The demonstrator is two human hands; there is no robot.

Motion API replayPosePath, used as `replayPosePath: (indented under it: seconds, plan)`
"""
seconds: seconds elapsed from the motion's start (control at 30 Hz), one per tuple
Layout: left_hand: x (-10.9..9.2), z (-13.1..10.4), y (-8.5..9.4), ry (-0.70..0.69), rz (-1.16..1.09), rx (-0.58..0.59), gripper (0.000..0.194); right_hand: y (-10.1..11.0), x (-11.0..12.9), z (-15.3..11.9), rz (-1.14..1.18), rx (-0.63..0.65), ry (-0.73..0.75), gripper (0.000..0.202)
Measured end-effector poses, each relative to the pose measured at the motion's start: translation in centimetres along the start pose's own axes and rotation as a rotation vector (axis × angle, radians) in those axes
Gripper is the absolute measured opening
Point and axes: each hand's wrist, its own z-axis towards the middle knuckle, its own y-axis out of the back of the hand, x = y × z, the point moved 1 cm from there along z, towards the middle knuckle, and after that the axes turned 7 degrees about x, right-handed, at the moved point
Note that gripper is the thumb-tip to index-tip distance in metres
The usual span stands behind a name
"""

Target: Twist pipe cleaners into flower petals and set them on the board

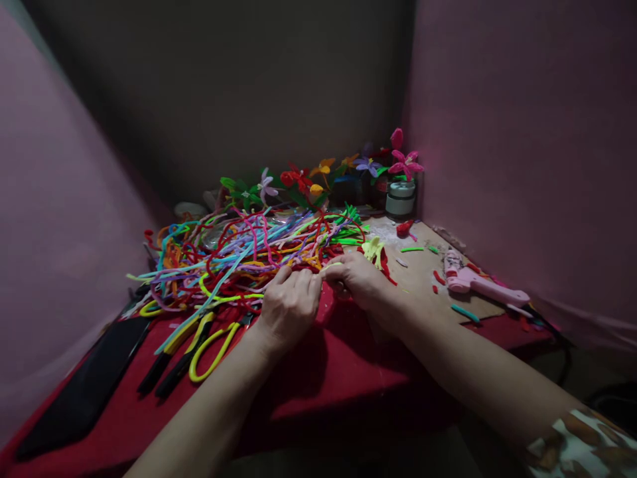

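Both hands meet at the front of a big tangle of coloured pipe cleaners (239, 245). My left hand (292, 307) is closed, its fingers curled at the end of a pale yellow pipe cleaner (332, 265). Close beside it, my right hand (365, 285) pinches the same piece between thumb and fingers. Most of the piece is hidden by the fingers. Just behind my right hand lies a bundle of pale yellow loops (373, 249), with red pipe cleaner pieces around it.
Yellow-and-black pliers (182, 348) and yellow-handled scissors (216, 355) lie at left, beside a flat black object (87, 388). A pink glue gun (485, 282) rests on the board (423, 265) at right, among cut scraps. Pipe-cleaner flowers (298, 178) and a jar (401, 199) stand behind.
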Motion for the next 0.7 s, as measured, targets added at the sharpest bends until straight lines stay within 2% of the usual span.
replayPosePath:
  seconds: [0.1, 0.2, 0.3, 0.47, 0.6, 0.7]
  plan:
    - [0.2, -0.2, -0.4, 0.088, -0.139, 0.011, 0.019, 0.1, 0.3, 0.1, 0.051, 0.021, 0.008, 0.023]
    - [1.0, -0.1, -0.6, 0.268, -0.524, 0.056, 0.011, 0.2, 0.7, 0.1, -0.066, -0.048, 0.073, 0.011]
    - [2.1, 0.3, -0.4, 0.426, -0.89, 0.17, 0.018, 0.4, 1.1, 0.0, -0.248, -0.082, 0.216, 0.008]
    - [3.5, 0.4, -0.1, 0.527, -1.113, 0.312, 0.024, 0.3, 1.3, -0.4, -0.508, -0.036, 0.366, 0.013]
    - [3.8, 0.2, 0.0, 0.577, -1.323, 0.502, 0.025, 0.1, 1.4, -0.6, -0.558, -0.031, 0.399, 0.011]
    - [3.7, 0.1, 0.0, 0.621, -1.394, 0.568, 0.02, 0.1, 1.2, -0.5, -0.567, -0.023, 0.398, 0.012]
